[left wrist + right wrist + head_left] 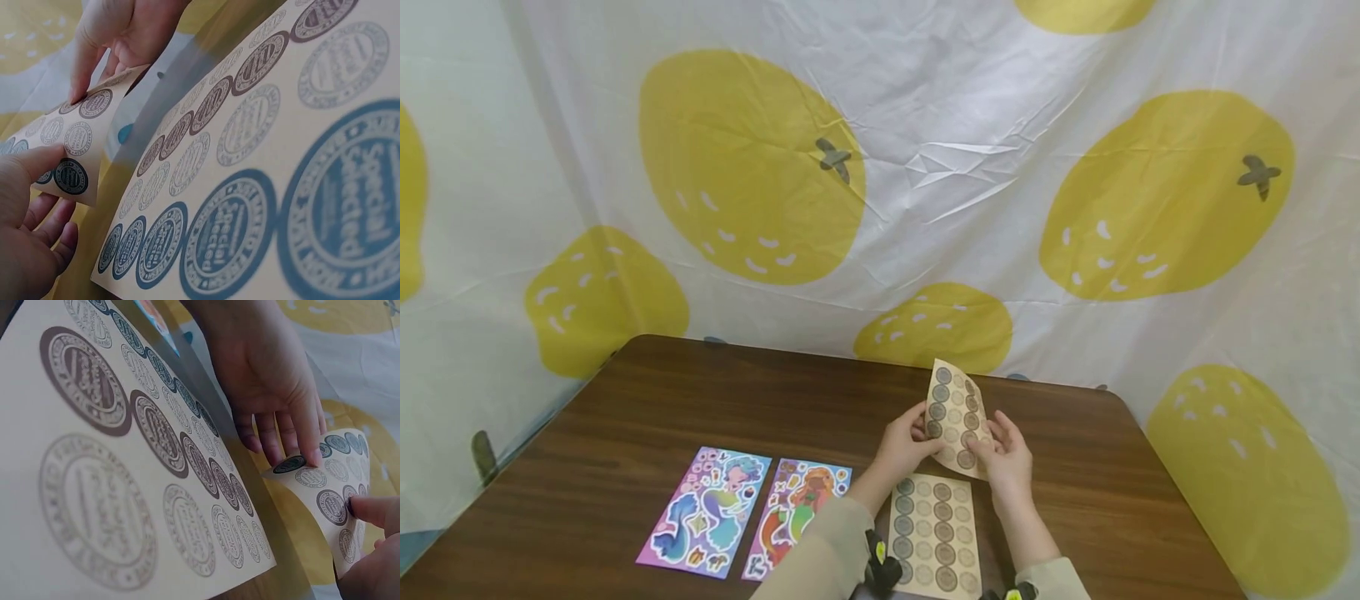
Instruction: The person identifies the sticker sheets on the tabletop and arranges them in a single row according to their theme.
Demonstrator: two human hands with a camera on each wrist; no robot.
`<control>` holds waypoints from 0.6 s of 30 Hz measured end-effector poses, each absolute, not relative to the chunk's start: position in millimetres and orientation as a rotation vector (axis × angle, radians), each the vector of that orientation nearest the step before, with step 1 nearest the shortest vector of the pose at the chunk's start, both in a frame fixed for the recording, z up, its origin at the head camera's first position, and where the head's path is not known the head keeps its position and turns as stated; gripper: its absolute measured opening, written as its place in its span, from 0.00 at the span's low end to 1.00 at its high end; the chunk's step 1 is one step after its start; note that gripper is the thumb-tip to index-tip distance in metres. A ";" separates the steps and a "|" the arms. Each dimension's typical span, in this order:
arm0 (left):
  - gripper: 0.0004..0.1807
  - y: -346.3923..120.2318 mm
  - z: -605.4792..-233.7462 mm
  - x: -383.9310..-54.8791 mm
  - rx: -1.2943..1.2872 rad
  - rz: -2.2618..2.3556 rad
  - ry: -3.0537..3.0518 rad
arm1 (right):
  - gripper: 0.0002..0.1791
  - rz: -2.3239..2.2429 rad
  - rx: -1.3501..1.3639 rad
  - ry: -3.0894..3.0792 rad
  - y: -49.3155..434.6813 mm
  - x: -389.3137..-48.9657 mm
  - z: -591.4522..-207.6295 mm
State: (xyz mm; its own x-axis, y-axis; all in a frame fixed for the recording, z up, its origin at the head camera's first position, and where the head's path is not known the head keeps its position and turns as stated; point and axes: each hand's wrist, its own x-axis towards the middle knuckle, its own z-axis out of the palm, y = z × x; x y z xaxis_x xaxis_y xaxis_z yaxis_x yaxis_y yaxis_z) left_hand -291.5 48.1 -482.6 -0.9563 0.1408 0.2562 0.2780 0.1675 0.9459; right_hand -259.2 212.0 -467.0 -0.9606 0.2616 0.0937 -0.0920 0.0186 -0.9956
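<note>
A beige sheet of round stickers [953, 410], printed with dark and pale seals, is held up off the table, its upper right part curling. My left hand [904, 446] pinches its left edge, thumb on the printed face and fingers behind. On the other side my right hand [1009, 468] grips the right edge. The right thumb presses by a brown seal [332, 507] in the right wrist view. Below both hands a second beige sticker sheet [934, 527] lies flat on the table, its rows of blue, brown and pale seals showing large in the left wrist view.
Two colourful mermaid sticker sheets lie to the left, one blue and purple [706, 512], the other with an orange-haired mermaid [797, 508] partly behind the left sleeve. The dark wooden table [775, 392] ends at a white curtain [940, 192] with yellow fruit prints.
</note>
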 end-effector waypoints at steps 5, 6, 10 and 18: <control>0.34 47.7 -481.8 -289.5 -0.439 -1.917 -2.295 | 0.38 2.023 -0.186 -2.039 213.5 -257.4 -465.4; 0.33 47.4 -481.2 -289.2 -0.444 -1.917 -2.292 | 0.38 2.017 -0.190 -2.045 214.0 -257.1 -465.1; 0.31 45.9 -478.4 -287.2 -0.472 -1.890 -2.302 | 0.37 1.979 -0.200 -2.065 217.1 -255.0 -463.7; 0.30 43.7 -475.0 -280.9 -0.535 -1.806 -2.342 | 0.35 1.915 -0.218 -2.071 225.3 -248.9 -462.8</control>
